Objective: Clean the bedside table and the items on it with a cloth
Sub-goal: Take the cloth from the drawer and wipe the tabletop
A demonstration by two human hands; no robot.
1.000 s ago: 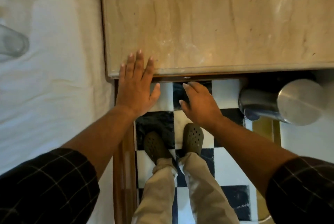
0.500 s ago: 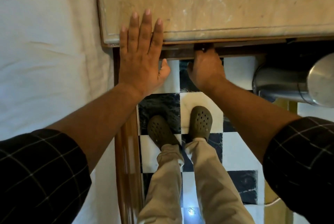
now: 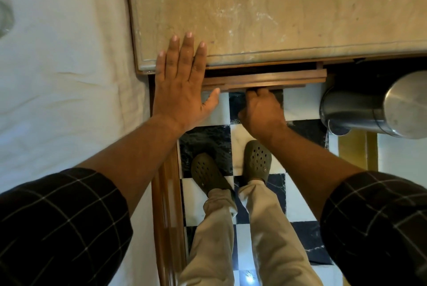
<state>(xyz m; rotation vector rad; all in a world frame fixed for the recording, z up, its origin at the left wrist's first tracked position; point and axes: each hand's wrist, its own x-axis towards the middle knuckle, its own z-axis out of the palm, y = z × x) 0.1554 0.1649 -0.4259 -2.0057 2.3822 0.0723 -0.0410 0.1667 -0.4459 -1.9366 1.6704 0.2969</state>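
Note:
The bedside table (image 3: 277,8) has a beige marble top and fills the upper part of the head view. My left hand (image 3: 182,82) lies flat with straight fingers on the table's front left corner. A wooden drawer front (image 3: 288,80) sticks out a little from under the top. My right hand (image 3: 261,112) grips the drawer's lower edge from below, fingers curled under it and hidden. No cloth is in view.
A bed with a white sheet (image 3: 64,66) lies along the left, edged by a wooden bed frame (image 3: 166,204). A steel bin (image 3: 374,107) stands to the right of the table. My feet in dark clogs (image 3: 231,168) stand on a black-and-white tiled floor.
The drawer has come out a little from under the marble top, pulled by my right hand. My left hand stays flat on the corner.

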